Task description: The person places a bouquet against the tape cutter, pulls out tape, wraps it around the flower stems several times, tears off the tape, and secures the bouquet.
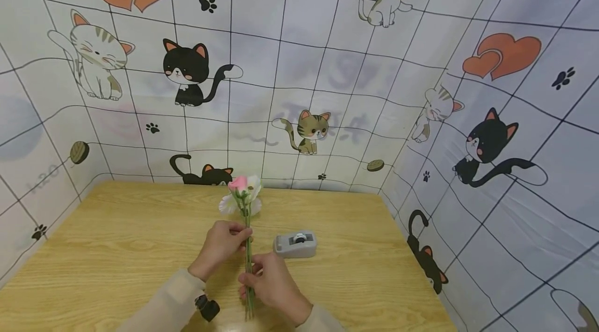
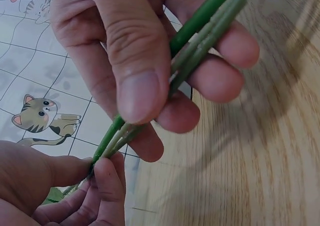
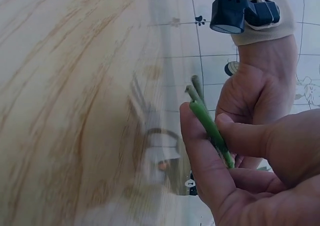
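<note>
A small bunch of artificial flowers, with a pink bloom and white blooms, points away from me over the table. Its green stems run down between both hands. Up near the blooms, my left hand pinches the stems between thumb and fingers. Lower down, my right hand holds the same stems, its thumb across them in the left wrist view. Cut stem ends stick out past the right fingers in the right wrist view. Parts of the stems are hidden by the fingers.
A grey tape dispenser stands on the wooden table, just right of the stems. A black wrist camera is strapped to the left wrist. Cat-patterned sheets rise behind the table and along its sides.
</note>
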Demonstrator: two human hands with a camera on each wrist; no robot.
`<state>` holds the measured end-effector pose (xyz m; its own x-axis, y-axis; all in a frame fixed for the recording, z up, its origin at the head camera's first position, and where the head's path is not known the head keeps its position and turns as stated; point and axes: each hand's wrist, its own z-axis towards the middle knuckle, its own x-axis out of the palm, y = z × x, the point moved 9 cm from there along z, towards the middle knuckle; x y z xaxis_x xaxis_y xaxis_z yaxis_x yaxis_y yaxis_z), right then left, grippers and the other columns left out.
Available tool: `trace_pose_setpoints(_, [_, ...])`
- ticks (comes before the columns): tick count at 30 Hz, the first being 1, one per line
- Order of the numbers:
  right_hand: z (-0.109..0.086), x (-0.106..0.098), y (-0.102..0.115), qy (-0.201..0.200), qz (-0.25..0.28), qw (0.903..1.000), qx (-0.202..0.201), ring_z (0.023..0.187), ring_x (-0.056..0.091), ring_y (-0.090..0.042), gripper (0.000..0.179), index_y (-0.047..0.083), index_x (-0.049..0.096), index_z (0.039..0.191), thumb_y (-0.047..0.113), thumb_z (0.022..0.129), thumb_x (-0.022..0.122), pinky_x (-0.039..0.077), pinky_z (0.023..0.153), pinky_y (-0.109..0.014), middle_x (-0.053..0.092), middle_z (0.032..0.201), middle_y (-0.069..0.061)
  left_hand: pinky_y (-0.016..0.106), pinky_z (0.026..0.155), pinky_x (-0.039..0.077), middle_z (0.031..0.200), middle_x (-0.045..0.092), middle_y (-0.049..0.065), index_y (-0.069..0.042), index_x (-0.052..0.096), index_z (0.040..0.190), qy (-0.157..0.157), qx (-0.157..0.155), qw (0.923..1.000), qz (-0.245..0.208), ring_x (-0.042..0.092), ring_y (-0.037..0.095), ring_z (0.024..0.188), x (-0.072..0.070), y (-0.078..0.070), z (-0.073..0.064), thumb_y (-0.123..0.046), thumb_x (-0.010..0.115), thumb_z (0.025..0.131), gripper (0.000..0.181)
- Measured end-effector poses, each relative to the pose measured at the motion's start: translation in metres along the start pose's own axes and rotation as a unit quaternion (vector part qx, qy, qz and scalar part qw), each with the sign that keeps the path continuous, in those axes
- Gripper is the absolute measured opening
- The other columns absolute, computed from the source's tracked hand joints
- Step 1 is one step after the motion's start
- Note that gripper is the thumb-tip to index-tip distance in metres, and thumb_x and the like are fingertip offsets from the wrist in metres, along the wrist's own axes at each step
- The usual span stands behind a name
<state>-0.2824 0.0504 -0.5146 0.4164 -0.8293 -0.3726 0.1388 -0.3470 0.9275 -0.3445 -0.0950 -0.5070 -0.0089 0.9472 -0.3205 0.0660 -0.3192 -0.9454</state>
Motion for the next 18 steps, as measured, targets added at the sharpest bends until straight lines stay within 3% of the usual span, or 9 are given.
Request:
trace_pose_setpoints(2, [0.001, -0.004, -0.001, 0.003, -0.024, 0.9997, -0.002, 0.082, 0.086, -0.016, 0.014, -0.002, 0.083, 0.112, 0.011, 0.111, 0.081, 0.068, 0.068, -0.024, 0.087, 0.092, -0.009, 0.025, 0.065, 0.062, 0.095, 0.086, 0.01, 0.006, 0.085, 0.115, 0.004, 0.004, 1.0, -0.003, 0.076, 0.015, 0.075, 0.001, -0.001, 0.0, -0.016, 0.077, 0.114, 0.023])
trace_pose_setpoints(5, [0.002, -0.012, -0.004, 0.011, -0.028, 0.9995, 0.01, 0.102, 0.085, -0.022, 0.031, -0.005, 0.08, 0.132, 0.021, 0.117, 0.074, 0.073, 0.082, -0.035, 0.086, 0.115, -0.012, 0.03, 0.071, 0.068, 0.098, 0.088, 0.012, 0.006, 0.085, 0.116, 0.011, 0.008, 0.9999, -0.009, 0.078, 0.014, 0.078, 0.002, -0.001, 0.001, -0.015, 0.076, 0.115, 0.024])
trace_pose_setpoints(7, [0.002, -0.016, -0.009, 0.025, 0.016, 0.9991, 0.031, 0.113, 0.085, -0.032, 0.04, -0.008, 0.073, 0.145, 0.024, 0.121, 0.067, 0.074, 0.094, -0.045, 0.084, 0.128, -0.017, 0.03, 0.073, 0.069, 0.1, 0.088, 0.014, 0.007, 0.085, 0.117, 0.016, 0.01, 0.9997, -0.017, 0.078, 0.013, 0.081, 0.004, -0.002, 0.001, -0.015, 0.075, 0.115, 0.025])
trace_pose_setpoints(10, [0.003, -0.019, -0.019, 0.046, 0.103, 0.9915, 0.065, 0.123, 0.083, -0.044, 0.042, -0.009, 0.071, 0.147, 0.024, 0.124, 0.059, 0.072, 0.104, -0.053, 0.081, 0.136, -0.024, 0.029, 0.075, 0.069, 0.104, 0.088, 0.015, 0.008, 0.084, 0.119, 0.024, 0.008, 0.9992, -0.031, 0.078, 0.011, 0.085, 0.005, -0.003, 0.001, -0.015, 0.074, 0.116, 0.025])
trace_pose_setpoints(13, [0.004, -0.016, -0.028, 0.074, 0.176, 0.977, 0.095, 0.133, 0.081, -0.043, 0.042, -0.009, 0.071, 0.146, 0.024, 0.125, 0.055, 0.069, 0.112, -0.053, 0.081, 0.139, -0.027, 0.028, 0.077, 0.069, 0.106, 0.088, 0.017, 0.011, 0.082, 0.122, 0.033, 0.007, 0.9982, -0.049, 0.078, 0.012, 0.089, 0.006, -0.003, 0.0, -0.013, 0.072, 0.117, 0.027])
trace_pose_setpoints(18, [0.004, -0.007, -0.037, 0.124, 0.225, 0.9587, 0.121, 0.131, 0.083, -0.032, 0.042, -0.005, 0.073, 0.149, 0.025, 0.124, 0.059, 0.069, 0.111, -0.05, 0.084, 0.139, -0.02, 0.03, 0.082, 0.071, 0.109, 0.087, 0.018, 0.012, 0.081, 0.126, 0.043, 0.002, 0.9967, -0.069, 0.079, 0.013, 0.092, 0.007, -0.005, -0.002, -0.011, 0.07, 0.118, 0.027])
